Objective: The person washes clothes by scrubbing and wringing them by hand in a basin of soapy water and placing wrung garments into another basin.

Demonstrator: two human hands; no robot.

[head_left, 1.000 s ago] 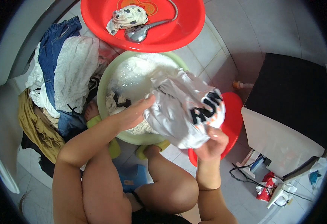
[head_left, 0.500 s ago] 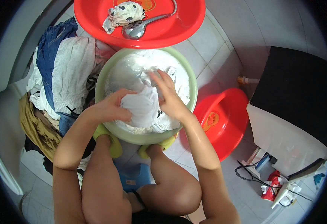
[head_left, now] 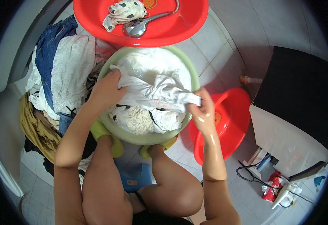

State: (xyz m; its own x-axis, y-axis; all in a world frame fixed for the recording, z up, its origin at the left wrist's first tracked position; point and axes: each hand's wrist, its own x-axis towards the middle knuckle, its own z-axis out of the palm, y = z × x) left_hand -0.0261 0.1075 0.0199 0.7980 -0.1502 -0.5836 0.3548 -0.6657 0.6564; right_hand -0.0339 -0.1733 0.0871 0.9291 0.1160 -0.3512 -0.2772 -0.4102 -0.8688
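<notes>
- Floor: pale tiled floor (head_left: 224,48) under everything; you're squatting low over it, knees in lower frame.
- Dark cabinet (head_left: 298,86) w/ white front, far right, well apart from the wash.
- Laundry pile (head_left: 59,75) at your left: blue denim, grey/white tops, mustard cloth lower down. Looks dry, untouched; judged still waiting for the wash.
- Large red basin (head_left: 182,26) at top, just behind the green one. Holds a spotted cloth (head_left: 124,11) wrung into a lump and a metal shower head (head_left: 137,28) w/ hose. Judged: one item already through.
- Green basin (head_left: 149,138) centre, betw. your feet in yellow-green slippers (head_left: 107,138). Foamy water at the back; a cream textured item (head_left: 134,120) plus other whites lie low at the front.
- Small red basin (head_left: 227,123) right of green one, tilted on its edge, nothing seen inside.
- White garment (head_left: 152,93): stretched across the green basin, above the suds, wet, pulled taut betw. both hands.
- Left hand (head_left: 106,92): clenched on garment's left end, at basin's left rim.
- Right hand (head_left: 203,110): closed on the bunched right end, at the right rim, forearm wet.
- Progress, judged: early to mid. This piece is mid-wash, not yet wrung or moved to rinse; more soaking under it; pile at left remains.
- Misc: cables, red packet (head_left: 270,191) lower right, away from the work.
</notes>
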